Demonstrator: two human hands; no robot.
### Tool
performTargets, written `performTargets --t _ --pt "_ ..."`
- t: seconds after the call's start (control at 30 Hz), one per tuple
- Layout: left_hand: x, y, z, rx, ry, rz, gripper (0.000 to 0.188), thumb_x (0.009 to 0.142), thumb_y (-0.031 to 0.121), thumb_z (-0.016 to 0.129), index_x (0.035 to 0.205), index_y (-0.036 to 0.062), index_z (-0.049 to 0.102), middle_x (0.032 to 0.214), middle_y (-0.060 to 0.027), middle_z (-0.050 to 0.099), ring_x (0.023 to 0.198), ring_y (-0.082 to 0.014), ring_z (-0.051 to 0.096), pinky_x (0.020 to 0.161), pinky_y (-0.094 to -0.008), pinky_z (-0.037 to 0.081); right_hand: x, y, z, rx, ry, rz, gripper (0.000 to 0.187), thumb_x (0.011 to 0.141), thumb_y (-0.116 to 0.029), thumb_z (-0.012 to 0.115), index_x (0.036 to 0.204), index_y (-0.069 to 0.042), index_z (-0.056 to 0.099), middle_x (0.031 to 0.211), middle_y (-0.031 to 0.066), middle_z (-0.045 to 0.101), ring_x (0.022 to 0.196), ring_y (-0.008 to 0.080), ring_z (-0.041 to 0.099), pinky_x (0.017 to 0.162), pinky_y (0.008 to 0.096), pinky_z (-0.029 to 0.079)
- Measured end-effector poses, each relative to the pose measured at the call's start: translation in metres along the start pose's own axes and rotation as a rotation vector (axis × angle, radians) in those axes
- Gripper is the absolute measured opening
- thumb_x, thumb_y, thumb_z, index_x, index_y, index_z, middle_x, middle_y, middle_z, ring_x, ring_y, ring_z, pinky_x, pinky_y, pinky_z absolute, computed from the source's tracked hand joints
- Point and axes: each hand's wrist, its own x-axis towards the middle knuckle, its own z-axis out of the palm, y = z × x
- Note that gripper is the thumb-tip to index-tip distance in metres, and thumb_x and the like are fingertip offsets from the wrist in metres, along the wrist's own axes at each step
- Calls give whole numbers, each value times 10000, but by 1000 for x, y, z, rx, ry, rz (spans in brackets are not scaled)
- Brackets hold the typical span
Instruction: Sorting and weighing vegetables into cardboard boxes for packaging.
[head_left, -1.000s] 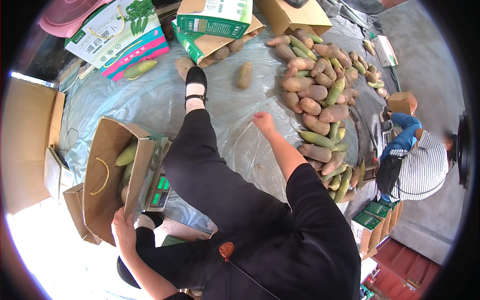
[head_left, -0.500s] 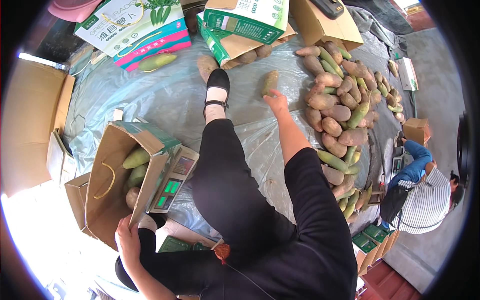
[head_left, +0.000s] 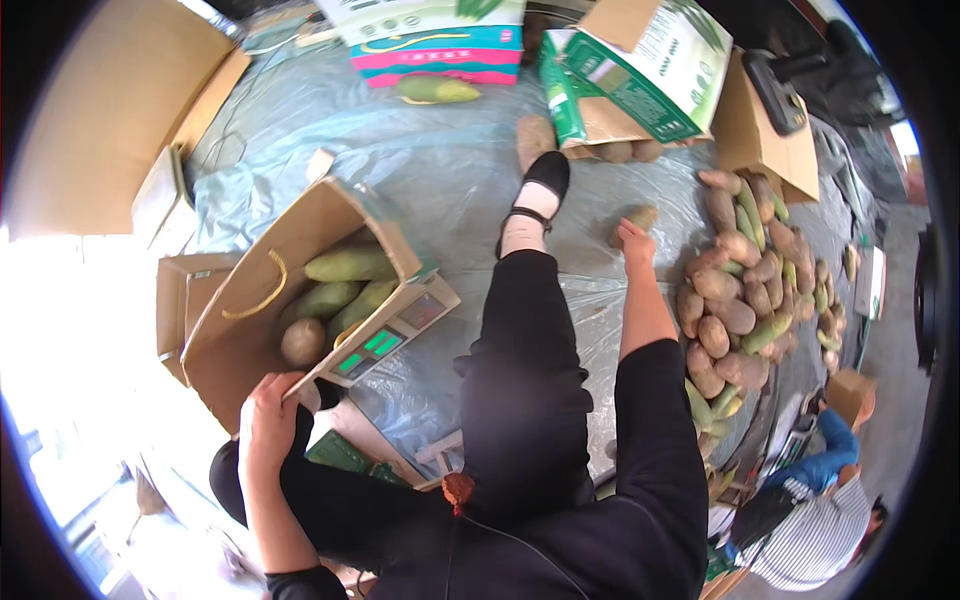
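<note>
**One hand on the box, one on a mango**

The person sits on a pale plastic sheet [head_left: 440, 170], one leg stretched out toward the far side. The left hand [head_left: 268, 412] grips the near edge of an open cardboard box [head_left: 235, 340], fingers curled over the rim and pressed close together. The box is tipped on a weighing scale [head_left: 395, 335] and holds several green mangoes [head_left: 345, 268] and a browner one. The right hand [head_left: 633, 240] reaches far out, fingers closed down around a single brownish mango [head_left: 640, 216] lying on the sheet; how tightly it is gripped I cannot tell.

To the right lies a long heap of mangoes [head_left: 740, 290], just beside the arm. Printed cartons [head_left: 640, 70] crowd the far edge, flat cardboard [head_left: 110, 110] the left. The freest stretch of sheet lies between the box and the outstretched shoe [head_left: 540, 190]. Another person in a striped top [head_left: 815, 535] crouches at the near right.
</note>
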Motion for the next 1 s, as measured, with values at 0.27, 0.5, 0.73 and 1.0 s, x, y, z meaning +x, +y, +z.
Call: performTargets --t 0.27,0.5,0.73,1.0 --pt "-7 -4 -8 -9 -10 -8 234 799 34 504 989 33 641 897 -162 602 875 -353 586 791 -398 467 -92 12 -14 448 -94 375 233 787 -157 670 1018 -159 699 889 -35 623 729 94 540 653 227 426" --pt "-15 -13 -5 0 -2 38 264 796 31 498 1027 39 626 918 -174 597 879 -363 580 790 -415 464 -142 -50 -49 515 -342 227 342 777 -163 682 1108 -97 627 821 -9 621 654 109 525 581 240 383" --pt "-25 -17 -8 32 55 107 262 782 9 534 1033 33 606 930 -176 596 908 -364 576 791 -419 463 -219 -248 -59 87 -569 -592 165 736 -71 688 893 -24 706 877 25 656 817 96 579 758 235 447" --pt "-27 -33 -4 41 66 166 316 778 21 564 1093 33 585 954 -181 592 931 -371 562 812 -424 447 -323 -364 10 -110 -1088 -951 155 717 -25 648 857 -35 715 821 55 661 1037 170 565 795 270 454"
